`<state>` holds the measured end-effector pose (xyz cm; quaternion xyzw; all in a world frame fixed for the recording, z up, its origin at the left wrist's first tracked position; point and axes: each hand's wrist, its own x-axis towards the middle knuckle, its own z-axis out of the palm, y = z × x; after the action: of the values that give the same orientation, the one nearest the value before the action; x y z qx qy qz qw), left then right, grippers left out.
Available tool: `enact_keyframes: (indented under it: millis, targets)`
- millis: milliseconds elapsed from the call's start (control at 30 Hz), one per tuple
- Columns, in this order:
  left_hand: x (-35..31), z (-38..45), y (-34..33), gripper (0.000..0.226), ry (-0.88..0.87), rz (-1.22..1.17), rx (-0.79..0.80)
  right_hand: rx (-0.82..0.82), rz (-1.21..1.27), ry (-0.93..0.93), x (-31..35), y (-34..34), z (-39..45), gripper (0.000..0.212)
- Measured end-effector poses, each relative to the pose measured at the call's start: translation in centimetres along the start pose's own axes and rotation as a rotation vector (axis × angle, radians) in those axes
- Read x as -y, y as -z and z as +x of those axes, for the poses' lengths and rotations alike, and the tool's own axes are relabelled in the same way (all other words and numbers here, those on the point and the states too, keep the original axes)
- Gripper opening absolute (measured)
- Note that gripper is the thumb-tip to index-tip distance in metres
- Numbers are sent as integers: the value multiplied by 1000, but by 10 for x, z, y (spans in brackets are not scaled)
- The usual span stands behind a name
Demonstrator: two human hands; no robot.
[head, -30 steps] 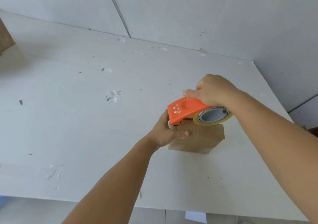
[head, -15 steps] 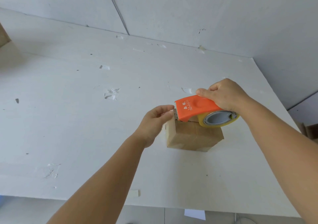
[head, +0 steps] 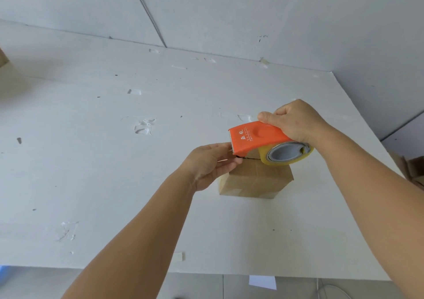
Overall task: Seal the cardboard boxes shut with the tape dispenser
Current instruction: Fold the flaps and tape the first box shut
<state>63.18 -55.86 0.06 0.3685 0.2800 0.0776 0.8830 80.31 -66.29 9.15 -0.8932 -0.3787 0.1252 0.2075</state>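
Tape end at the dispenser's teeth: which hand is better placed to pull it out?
Probably the left hand: its fingertips are already at the teeth of the tape dispenser, above the cardboard box. The right hand grips the dispenser.

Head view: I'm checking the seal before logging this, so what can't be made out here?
- Top seam of the cardboard box: mostly covered by the orange tape dispenser and left hand.
- Tape end at the left fingers: transparent, too faint to tell.
- Right hand fingers: curled behind the dispenser.
- Brown object: cut off by the right edge.
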Motion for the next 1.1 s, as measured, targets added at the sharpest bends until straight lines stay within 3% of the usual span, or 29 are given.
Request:
enact_keyframes:
  millis: [233, 467, 600, 833, 1100]
  targets:
    - [0, -3, -14, 15, -65, 156, -48, -8, 50, 21, -5, 5, -1, 53]
    - [-4, 1, -26, 23, 56, 128, 60, -8, 72, 18, -9, 6, -4, 55]
    - [-4, 2, -23, 16, 67, 109, -27, -8, 77, 21, -11, 7, -5, 55]
    - [-11, 2, -16, 6, 21, 372, -209, 18, -19, 67, -1, 6, -3, 51]
    - [-17, 8, -8, 23, -15, 444, -341, 51, -163, 95, 8, 3, -1, 54]
